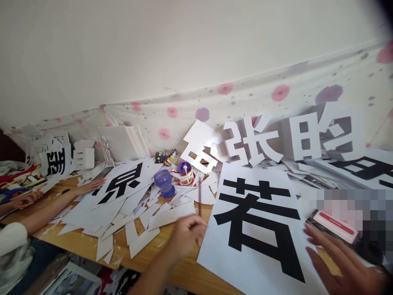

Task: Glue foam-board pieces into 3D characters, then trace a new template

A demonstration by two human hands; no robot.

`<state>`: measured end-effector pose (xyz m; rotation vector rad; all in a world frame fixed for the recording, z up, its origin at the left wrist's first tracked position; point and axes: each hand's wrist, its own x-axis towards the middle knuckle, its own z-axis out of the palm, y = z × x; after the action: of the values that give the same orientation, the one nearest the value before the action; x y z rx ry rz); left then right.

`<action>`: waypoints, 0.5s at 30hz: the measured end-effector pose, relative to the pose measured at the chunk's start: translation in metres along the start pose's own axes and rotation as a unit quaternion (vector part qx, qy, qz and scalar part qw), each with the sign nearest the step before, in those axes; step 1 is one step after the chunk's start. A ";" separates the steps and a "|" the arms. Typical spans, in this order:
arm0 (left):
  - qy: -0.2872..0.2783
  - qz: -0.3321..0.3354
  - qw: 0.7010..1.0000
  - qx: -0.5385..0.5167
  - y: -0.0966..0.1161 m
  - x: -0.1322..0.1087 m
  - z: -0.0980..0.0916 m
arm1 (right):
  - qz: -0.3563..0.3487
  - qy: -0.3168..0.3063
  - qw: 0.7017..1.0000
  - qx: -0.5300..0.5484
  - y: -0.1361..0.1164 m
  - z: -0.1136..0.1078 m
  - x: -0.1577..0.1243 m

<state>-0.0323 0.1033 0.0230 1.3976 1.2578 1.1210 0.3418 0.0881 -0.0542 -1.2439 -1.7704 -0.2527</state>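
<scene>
A white sheet [264,207] printed with a large black character lies on the table in front of me. My left hand [188,231] is at its left edge, somewhat blurred, with its fingers curled in. A thin dark stick [200,196] rises upright from those fingers; its kind is not clear. At the sheet's right edge, my right hand [340,258] has its fingers stretched out and slightly apart, holding nothing. Just beyond its fingertips is a pink-and-white box [336,223] with a red stripe.
White block characters [258,139] stand along the flower-patterned wall covering [184,110]. Paper scraps [153,217], a purple cup [165,183] and a tub [185,174] lie left of the sheet. Another person's hand [90,186] rests on a different printed sheet [116,184].
</scene>
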 end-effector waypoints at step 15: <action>-0.385 0.129 0.913 0.039 -0.024 -0.060 0.116 | -0.026 -0.149 0.983 0.108 -0.099 0.010 -0.003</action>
<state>0.0739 0.0389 -0.0231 1.8515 0.5587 0.5626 0.2546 0.0459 -0.0305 -1.1221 -2.0261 0.1006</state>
